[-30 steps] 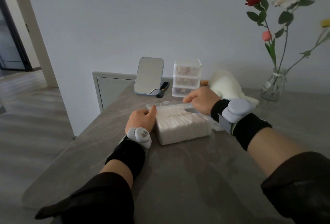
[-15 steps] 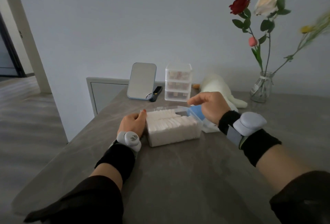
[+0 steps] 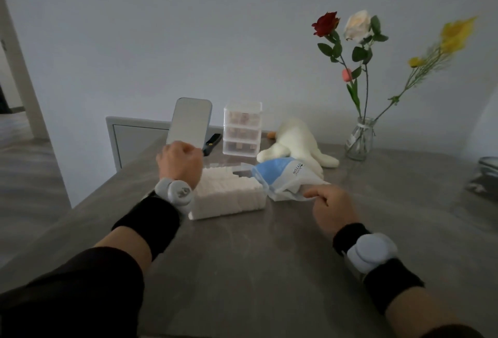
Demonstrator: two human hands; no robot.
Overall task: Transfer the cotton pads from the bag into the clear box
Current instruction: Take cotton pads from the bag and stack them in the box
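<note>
Our right hand [image 3: 332, 209], pinching the bag [image 3: 285, 176], has pulled it aside from the box [image 3: 229, 203]; pads [image 3: 223, 181] fill the box; our left hand [image 3: 180, 161] curls at its far corner, grip unclear; transfer looks done.

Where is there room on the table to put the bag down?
The widest bare patch is the near tabletop, in front of the clear box. Another lies right of the bag, before the vase. The back is crowded: mirror, drawers, plush toy.
</note>
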